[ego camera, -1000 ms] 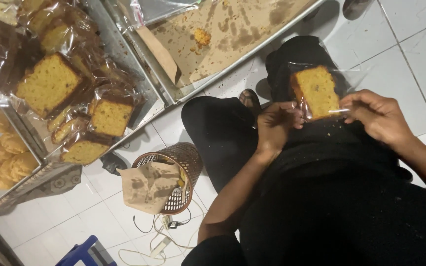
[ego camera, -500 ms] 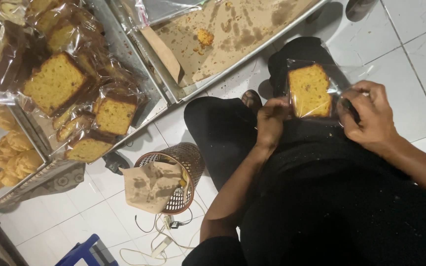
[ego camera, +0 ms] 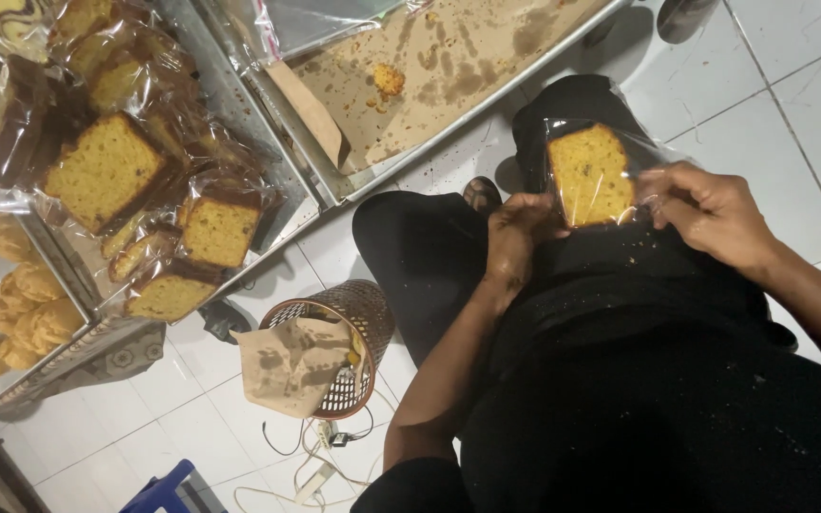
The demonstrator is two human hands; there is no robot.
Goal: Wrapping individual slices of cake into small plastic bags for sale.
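Cake slice (ego camera: pixel 589 174), yellow with a dark crust along its top edge, sits inside a clear plastic bag (ego camera: pixel 620 157) held above my lap, between both hands. My left hand (ego camera: pixel 517 236) is at about seven o'clock from the slice, its fingers curled shut on the bag's lower left corner, touching the plastic just beside the cake. My right hand (ego camera: pixel 710 214) is at about four o'clock from the slice, fingers pinched closed on the bag's right edge, so the slice lies just to the left of that grip and does not reach under the palm. The slice stands nearly upright, crust side away from me, and I see it through the plastic rather than bare.

At ten o'clock from the slice lies a metal tray (ego camera: pixel 510 87) lined with stained brown paper, with one crumb lump (ego camera: pixel 389 79) on it. Farther out at nine o'clock, a second tray (ego camera: pixel 230 100) carries many wrapped cake slices (ego camera: pixel 106 171). Near seven o'clock on the tiled floor (ego camera: pixel 791 66) stands a woven basket (ego camera: pixel 358 313) with crumpled brown paper (ego camera: pixel 287 366) hanging over its rim. Black trousers (ego camera: pixel 639 380) fill the lower right.
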